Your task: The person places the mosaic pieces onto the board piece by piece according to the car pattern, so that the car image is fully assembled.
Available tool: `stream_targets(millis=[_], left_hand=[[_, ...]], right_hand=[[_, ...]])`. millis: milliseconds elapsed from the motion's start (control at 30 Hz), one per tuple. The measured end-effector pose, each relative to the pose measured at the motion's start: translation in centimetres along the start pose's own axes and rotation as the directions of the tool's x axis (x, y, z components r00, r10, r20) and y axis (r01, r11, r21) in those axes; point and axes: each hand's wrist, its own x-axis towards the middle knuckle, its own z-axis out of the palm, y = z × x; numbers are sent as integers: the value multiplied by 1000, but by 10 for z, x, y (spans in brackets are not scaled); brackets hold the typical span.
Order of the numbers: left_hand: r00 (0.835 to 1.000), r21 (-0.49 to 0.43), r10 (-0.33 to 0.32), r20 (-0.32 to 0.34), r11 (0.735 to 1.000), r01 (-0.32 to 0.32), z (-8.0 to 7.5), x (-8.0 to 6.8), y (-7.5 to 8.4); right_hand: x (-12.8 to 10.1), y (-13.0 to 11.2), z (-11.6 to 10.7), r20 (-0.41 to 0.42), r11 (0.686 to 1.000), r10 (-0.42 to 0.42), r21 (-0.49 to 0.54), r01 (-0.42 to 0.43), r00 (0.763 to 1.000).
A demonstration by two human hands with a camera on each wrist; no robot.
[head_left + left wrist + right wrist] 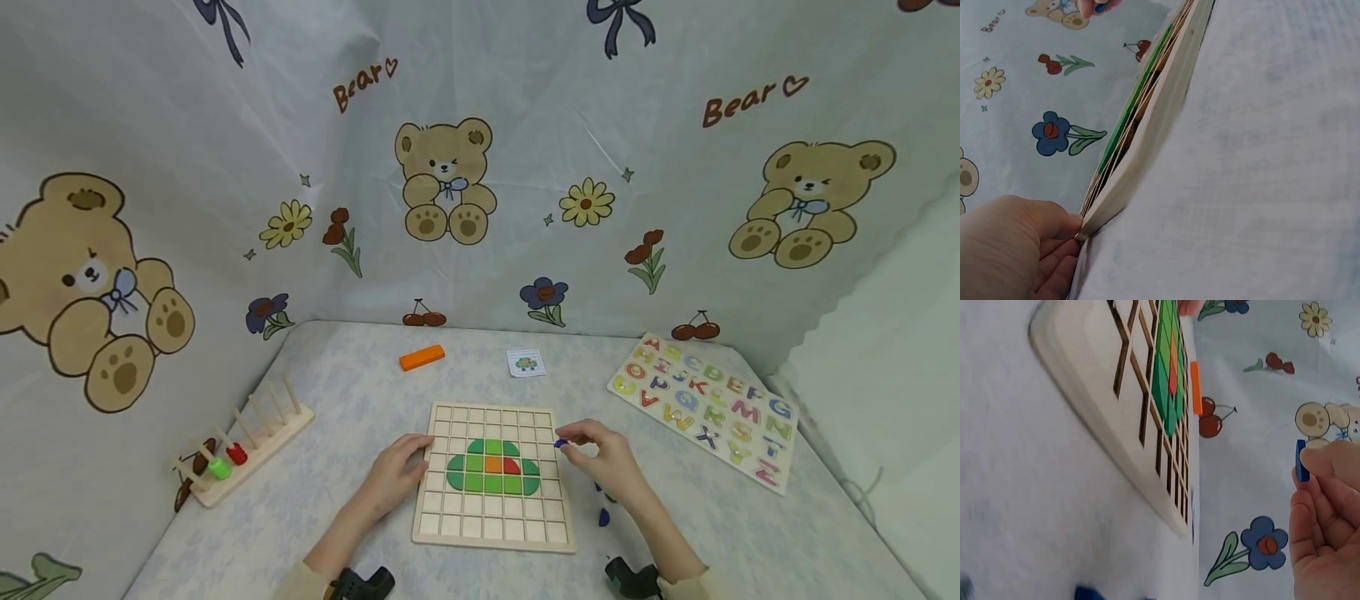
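A wooden grid board point(492, 529) lies in front of me, with green, orange and red tiles point(492, 468) set in its middle cells. My left hand point(392, 478) grips the board's left edge; in the left wrist view the thumb of that hand point(1013, 247) lies over the corner with the fingers against the side. Just off the board's right edge, my right hand point(606, 461) pinches a small blue tile point(1302, 461) between thumb and fingertips. Below that hand, loose dark-blue tiles point(603, 517) lie on the table, some partly hidden by it.
A picture card point(527, 363) and an orange block point(422, 357) lie beyond the board. At the left stands a wooden peg rack point(258, 454) with green and red beads. An alphabet board point(705, 408) lies at the right, before a bear-print cloth point(480, 275).
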Motion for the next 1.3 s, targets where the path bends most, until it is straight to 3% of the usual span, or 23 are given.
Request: stream_targets(millis=[167,400,667,1000,1133,1300], left_hand=[[1000,-3,10,3,1000,-10,-1,2,0],[1000,-15,11,12,1000,-11,-3,2,1],[1000,-15,8,14,1000,-7,0,-2,4],[1000,-1,23,3,1000,-23,0,0,1],[1000,2,27,2,1000,-27,-1,0,1],[999,2,35,0,999,-35,-3,-1,2]], right_hand=[[-3,-20,20,23,997,-65,50,63,998],[-6,-42,48,135,990,-69,135,51,988],[-14,-51,76,192,979,-113,189,76,975],[-16,-54,94,206,972,-156,205,113,966],[-19,-50,102,181,969,-202,181,170,963],[-24,-45,113,171,946,-317,125,299,933]])
